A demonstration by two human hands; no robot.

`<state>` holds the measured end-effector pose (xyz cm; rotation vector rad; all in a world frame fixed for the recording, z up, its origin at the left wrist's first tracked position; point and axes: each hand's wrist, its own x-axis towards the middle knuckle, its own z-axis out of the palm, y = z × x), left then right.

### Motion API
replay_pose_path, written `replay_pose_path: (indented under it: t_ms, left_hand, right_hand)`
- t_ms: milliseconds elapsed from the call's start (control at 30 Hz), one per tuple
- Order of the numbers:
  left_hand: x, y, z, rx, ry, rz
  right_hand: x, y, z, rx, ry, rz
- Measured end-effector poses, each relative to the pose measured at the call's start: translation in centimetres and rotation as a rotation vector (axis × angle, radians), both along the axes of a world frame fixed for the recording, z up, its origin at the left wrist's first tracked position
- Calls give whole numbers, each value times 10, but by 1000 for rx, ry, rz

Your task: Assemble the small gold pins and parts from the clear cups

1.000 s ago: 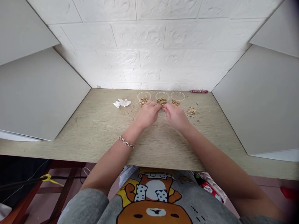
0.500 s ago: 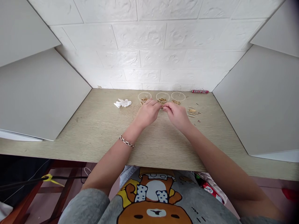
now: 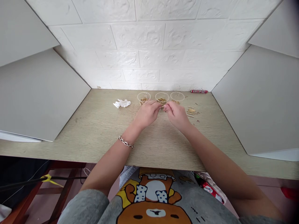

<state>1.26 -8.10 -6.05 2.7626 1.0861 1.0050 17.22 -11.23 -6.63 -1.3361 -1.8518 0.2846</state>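
Note:
My left hand [image 3: 149, 112] is closed in a pinch in front of the middle clear cup, its fingertips close to those of my right hand. My right hand [image 3: 177, 115] is curled with thumb and forefinger together; a tiny dark tip shows below its thumb. Whatever the fingers hold is too small to make out. Just behind stand three clear plastic cups: the left cup [image 3: 144, 96] and the middle cup [image 3: 162, 95] hold small gold-coloured pieces, and the right cup [image 3: 177, 95] has some low down, partly hidden by my right hand.
Thin gold-coloured pins [image 3: 191, 110] lie loose right of my right hand. A crumpled white tissue [image 3: 121, 103] is at left, with brown specks near it. A red tube-shaped wrapper [image 3: 199, 91] rests by the wall. Grey panels [image 3: 261, 102] flank the wooden tabletop [image 3: 158, 146].
My fingertips have drawn slightly apart, and my right hand has turned a little. The cups and loose pins stay in place; the whole view has shifted slightly.

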Motion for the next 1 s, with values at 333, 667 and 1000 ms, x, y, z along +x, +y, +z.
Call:
replay_pose_path:
  t_ms: [333,667,1000]
  left_hand:
    - [0,2,-2,-1,-44,4]
    - [-1,3,-3,9,-27,4]
    - [0,3,-2,12,0,6]
  right_hand:
    - [0,6,-2,-68,230,-43]
    - [-1,6,-2,-90,204,-8]
    - [2,5,-1,0,60,43]
